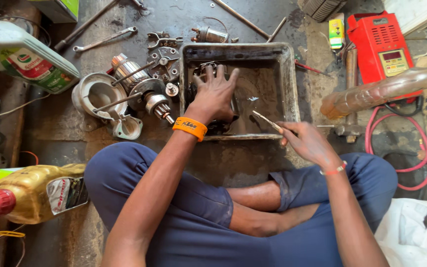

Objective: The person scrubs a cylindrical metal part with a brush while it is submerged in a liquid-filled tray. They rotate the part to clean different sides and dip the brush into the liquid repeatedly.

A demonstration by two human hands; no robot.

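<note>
Dark metal part sits in the left half of a rectangular metal tray on the grimy floor; the tray holds a shallow pool of dark liquid, and the part is largely hidden, so its exact shape cannot be told. Left hand, orange wristband at the wrist, lies spread over the part, fingers splayed and pressing down on it rather than closed around it. Right hand is at the tray's near right corner, grip pinched on a thin brush whose tip points in over the liquid. Just left of the tray: a dismantled starter-type assembly with a round housing open-side up. Beyond the tray, a small cylindrical unit and a spanner. Right of the tray, a clear plastic bottle lies across a red meter box. Near left, a gold oil bottle, red-capped, lies on its side.
</note>
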